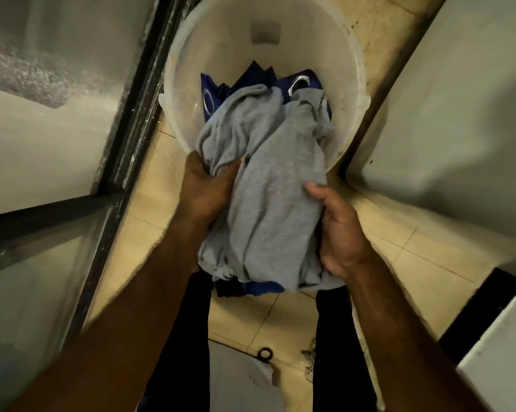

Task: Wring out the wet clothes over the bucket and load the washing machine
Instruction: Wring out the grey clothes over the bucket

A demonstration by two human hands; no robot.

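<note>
White bucket [325, 55] on floor [414, 257], near rim hidden by grey garment [274, 197] bunched above it. Blue cloth [251, 74] inside, mostly buried. Left hand [206, 188] gripping garment's left fold, fingertips lost in fabric; right hand [340, 230] clutching right side, fingers tucked behind.

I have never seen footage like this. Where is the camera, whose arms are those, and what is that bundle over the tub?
There is no machine here. A person wears a wide-angle camera on the head, so this single picture looks down along their own arms. The left hand and the right hand both grip a bunched grey garment and hold it over the near rim of a white plastic bucket. Inside the bucket lies blue fabric with metal eyelets. The bucket stands on a beige tiled floor, with a dark-framed glass panel to the left. The pale surface on the right may be an appliance; I cannot tell.
</note>
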